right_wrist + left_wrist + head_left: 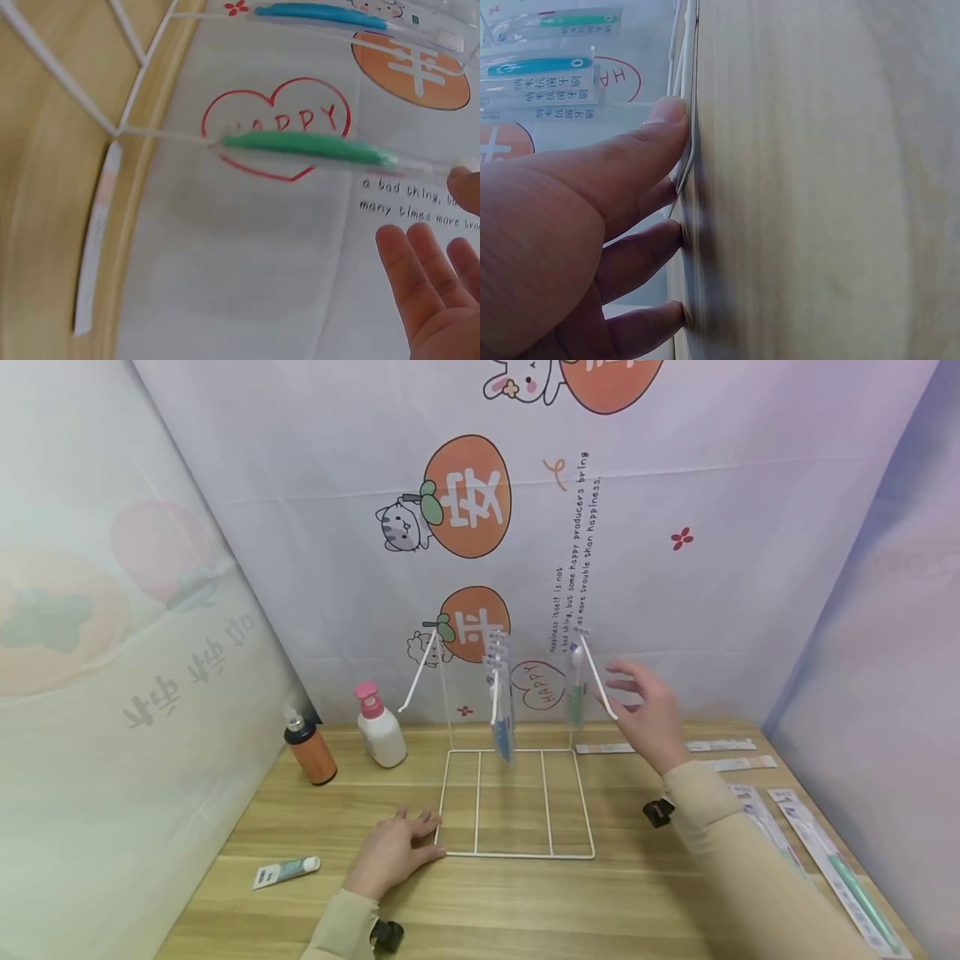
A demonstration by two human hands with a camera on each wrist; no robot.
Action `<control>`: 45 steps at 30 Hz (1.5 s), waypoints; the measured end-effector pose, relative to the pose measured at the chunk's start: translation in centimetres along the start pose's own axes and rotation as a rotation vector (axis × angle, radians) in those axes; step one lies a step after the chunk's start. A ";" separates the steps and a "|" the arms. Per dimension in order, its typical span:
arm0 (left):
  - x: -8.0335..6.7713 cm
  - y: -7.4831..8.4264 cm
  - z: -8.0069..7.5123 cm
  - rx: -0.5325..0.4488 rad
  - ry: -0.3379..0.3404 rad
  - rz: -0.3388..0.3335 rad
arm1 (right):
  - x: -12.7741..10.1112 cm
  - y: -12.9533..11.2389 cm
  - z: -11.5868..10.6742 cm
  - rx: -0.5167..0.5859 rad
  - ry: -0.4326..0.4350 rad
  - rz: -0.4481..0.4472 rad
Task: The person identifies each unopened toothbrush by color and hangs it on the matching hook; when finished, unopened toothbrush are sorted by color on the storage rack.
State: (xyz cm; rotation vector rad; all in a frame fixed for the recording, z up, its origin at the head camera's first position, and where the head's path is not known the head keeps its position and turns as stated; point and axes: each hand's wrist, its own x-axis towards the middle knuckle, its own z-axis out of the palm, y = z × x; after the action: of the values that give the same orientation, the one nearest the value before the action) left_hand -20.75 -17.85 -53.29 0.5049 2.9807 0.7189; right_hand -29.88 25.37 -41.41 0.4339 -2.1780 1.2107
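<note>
Left hand (393, 852) lies flat on the tabletop (525, 902), straight fingertips (667, 112) pressing the near-left corner of the white wire rack (517, 802); nothing gripped. Right hand (648, 714) is up at the rack's right hook (597, 681), fingers (409, 262) spread and relaxed, grip open and empty, just beside the green packaged toothbrush (575, 693) hanging there. A blue packaged toothbrush (501, 702) hangs from the middle hook; the left hook is bare. More packs (840, 868) lie on the tabletop at right, toothpaste tube (285, 871) near left, two bottles far left. Risks, as I judge them: the rack is light, so a bump from the right hand could tip or slide it if the left eases off; the green pack sits loosely, so a brush of the fingers could swing it off the hook.
</note>
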 end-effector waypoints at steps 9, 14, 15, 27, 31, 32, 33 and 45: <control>0.0 -0.2 0.1 0.014 0.004 0.000 | -4.6 3.8 -5.4 -0.101 -0.208 0.036; 0.1 -0.3 0.1 0.024 0.005 0.011 | -6.8 6.2 -9.9 -0.118 -0.359 0.134; 0.1 -0.2 0.1 0.024 0.005 0.012 | -7.2 6.7 -10.9 -0.123 -0.390 0.164; -0.1 -0.1 0.1 0.013 0.004 0.000 | -11.2 13.9 -19.0 -0.238 -0.555 0.312; 0.0 -0.1 -0.1 0.004 0.006 -0.004 | -11.5 15.6 -19.5 -0.284 -0.595 0.315; 0.0 -0.1 -0.1 0.004 0.005 -0.003 | -11.6 15.9 -19.5 -0.289 -0.601 0.321; -0.1 -0.1 -0.1 0.003 0.003 -0.003 | -11.7 16.2 -19.5 -0.301 -0.611 0.321; -0.2 0.2 -0.2 -0.004 0.000 0.000 | -13.2 17.2 -19.6 -0.391 -0.620 0.360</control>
State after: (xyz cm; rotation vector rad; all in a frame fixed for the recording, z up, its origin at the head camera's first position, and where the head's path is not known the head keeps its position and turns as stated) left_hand -20.52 -17.81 -53.01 0.5047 2.9786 0.7241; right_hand -22.39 51.02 -53.21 0.2762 -3.0532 0.8470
